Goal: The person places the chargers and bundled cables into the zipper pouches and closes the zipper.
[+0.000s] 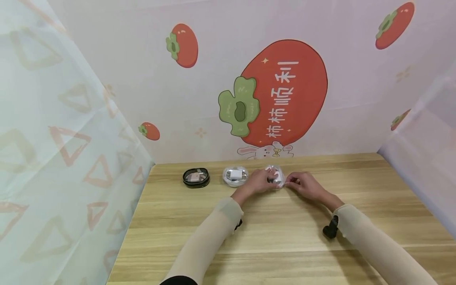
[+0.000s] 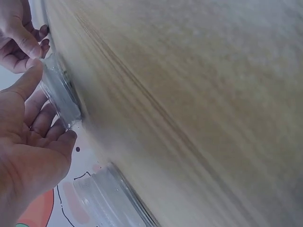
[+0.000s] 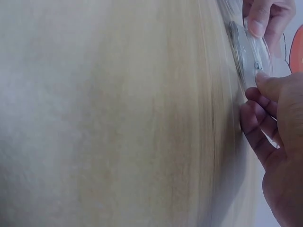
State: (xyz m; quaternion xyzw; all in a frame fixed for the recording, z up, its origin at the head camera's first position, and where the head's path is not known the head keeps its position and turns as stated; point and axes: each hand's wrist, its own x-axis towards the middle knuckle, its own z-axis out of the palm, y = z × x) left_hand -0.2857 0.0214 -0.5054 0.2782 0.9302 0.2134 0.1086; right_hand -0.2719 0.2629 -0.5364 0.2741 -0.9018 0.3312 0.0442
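A clear round zip case (image 1: pixel 280 172) with a white charger inside sits near the back of the table. My left hand (image 1: pixel 261 181) grips it from the left, thumb and fingers spread around its rim. At the case's right edge, my right hand (image 1: pixel 305 185) pinches its side with thumb and forefinger. The right wrist view shows the case (image 3: pixel 250 49) upright on its base, with a small shiny zipper slider (image 3: pixel 258 66) by the right thumb tip. What exactly lies between those fingertips is hidden.
Left of the hands stands a second clear case (image 1: pixel 235 176) with a white plug. Farther left is a black-rimmed case (image 1: pixel 196 177) holding a pinkish plug. The wooden table (image 1: pixel 270 245) ends at a printed cloth backdrop (image 1: pixel 199 95).
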